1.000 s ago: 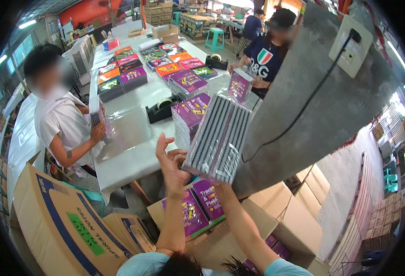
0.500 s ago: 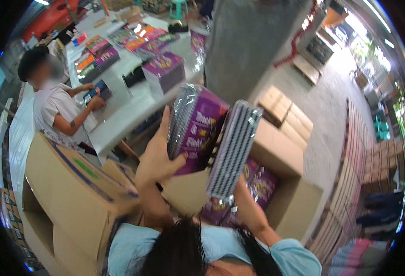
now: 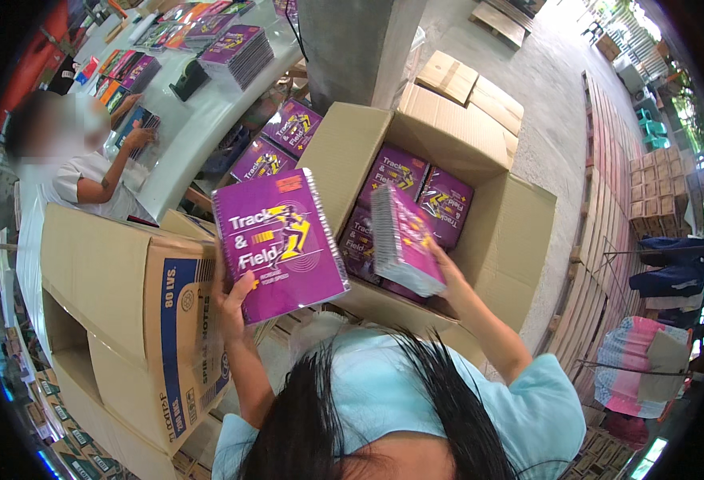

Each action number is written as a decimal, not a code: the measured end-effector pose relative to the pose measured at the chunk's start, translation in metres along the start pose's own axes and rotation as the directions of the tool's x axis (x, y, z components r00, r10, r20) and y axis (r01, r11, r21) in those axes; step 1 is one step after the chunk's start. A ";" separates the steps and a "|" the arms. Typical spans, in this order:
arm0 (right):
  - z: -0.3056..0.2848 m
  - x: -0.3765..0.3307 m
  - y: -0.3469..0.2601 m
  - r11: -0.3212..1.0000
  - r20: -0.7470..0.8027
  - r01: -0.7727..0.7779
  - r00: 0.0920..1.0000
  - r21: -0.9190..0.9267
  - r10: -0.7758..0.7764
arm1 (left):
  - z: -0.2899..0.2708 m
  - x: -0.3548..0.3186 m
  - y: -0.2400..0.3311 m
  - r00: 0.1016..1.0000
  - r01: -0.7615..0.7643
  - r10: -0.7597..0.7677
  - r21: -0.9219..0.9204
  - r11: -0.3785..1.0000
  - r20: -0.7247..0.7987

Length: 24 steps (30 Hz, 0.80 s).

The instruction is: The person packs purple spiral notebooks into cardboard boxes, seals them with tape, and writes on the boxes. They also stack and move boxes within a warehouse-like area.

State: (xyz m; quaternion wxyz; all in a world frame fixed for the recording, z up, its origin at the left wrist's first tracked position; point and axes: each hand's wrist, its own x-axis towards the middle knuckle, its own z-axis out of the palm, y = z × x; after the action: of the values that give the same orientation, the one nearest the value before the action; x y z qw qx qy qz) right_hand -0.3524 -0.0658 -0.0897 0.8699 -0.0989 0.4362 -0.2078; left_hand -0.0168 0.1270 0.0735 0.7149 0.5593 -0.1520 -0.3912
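My left hand (image 3: 233, 298) grips the lower left edge of a purple spiral notebook stack (image 3: 276, 244), its cover facing up and the thumb lying on it. My right hand (image 3: 448, 278) is closed on the near right end of a second spiral notebook stack (image 3: 406, 240). That stack is tilted over an open cardboard box (image 3: 492, 284), its layered edges showing. Inside the box lie several purple notebooks (image 3: 448, 210), cover up, in rows. My right fingers are partly hidden behind the stack.
A closed-up carton (image 3: 132, 280) with a blue band stands at my left. Beyond it, a person (image 3: 100, 172) handles a dark notebook at a white table (image 3: 208, 120) bearing notebook stacks and a tape dispenser (image 3: 188, 78). More purple notebooks (image 3: 292, 128) lie beside a grey pillar (image 3: 352, 48). Wooden pallets (image 3: 584, 264) stretch along the right.
The two stacks have moved apart. The left one has turned cover up and shifted left; the right one has lowered and tilted over the box. My view has swung, showing more of the box.
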 end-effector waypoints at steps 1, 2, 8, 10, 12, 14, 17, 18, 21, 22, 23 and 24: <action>-0.003 0.026 0.021 0.998 -0.016 -0.018 1.000 -0.055 0.017 | -0.005 -0.010 0.001 0.998 -0.045 0.046 0.014 0.999 -0.031; 0.003 0.054 0.039 0.970 -0.157 -0.075 0.987 -0.230 0.039 | -0.006 -0.016 0.002 0.994 -0.090 0.092 0.034 0.995 -0.056; -0.001 0.138 0.084 0.005 -0.225 -0.241 0.899 -0.971 -0.375 | 0.010 -0.022 -0.014 0.997 -0.060 0.061 0.026 0.998 -0.041; -0.012 0.117 0.062 0.032 -0.153 -0.151 0.931 -0.988 -0.332 | 0.027 -0.014 -0.030 0.998 0.001 0.001 -0.034 0.999 0.057; -0.032 0.113 0.046 0.161 -0.084 -0.039 0.954 -0.986 -0.286 | 0.056 -0.005 -0.046 0.982 0.052 -0.038 -0.072 0.996 0.185; 0.032 0.054 0.019 0.854 -0.019 0.120 0.989 -0.507 -0.150 | 0.054 0.000 -0.071 0.968 0.145 -0.120 -0.101 0.984 0.219; 0.072 -0.043 -0.023 0.899 0.189 0.360 0.929 -0.248 -0.319 | 0.096 0.009 -0.101 0.904 0.294 -0.241 -0.103 0.950 0.354; 0.064 -0.052 -0.027 0.667 0.195 0.512 0.848 -0.542 -0.492 | 0.115 0.010 -0.111 0.863 0.367 -0.302 -0.090 0.926 0.404; 0.052 -0.076 -0.048 0.465 0.154 0.437 0.834 -0.770 -0.530 | 0.136 0.022 -0.156 0.739 0.504 -0.450 0.031 0.863 0.502; 0.046 -0.081 -0.051 0.494 0.050 0.327 0.869 -0.805 -0.493 | 0.142 0.026 -0.160 0.670 0.541 -0.515 0.123 0.832 0.534; 0.041 -0.079 -0.049 0.169 0.026 0.130 0.860 -0.977 -0.510 | 0.136 0.043 -0.181 0.676 0.281 -0.519 0.468 0.838 0.524; 0.031 -0.072 -0.045 -0.179 0.007 -0.104 0.846 -0.978 -0.533 | 0.126 0.058 -0.204 0.679 -0.024 -0.523 0.728 0.685 0.515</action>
State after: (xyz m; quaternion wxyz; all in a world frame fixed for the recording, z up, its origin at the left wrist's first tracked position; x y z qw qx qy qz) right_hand -0.3786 -0.0744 -0.0036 0.3219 -0.7426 0.5868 0.0249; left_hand -0.1409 -0.0148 -0.0851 0.2795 0.6095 -0.4541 -0.5866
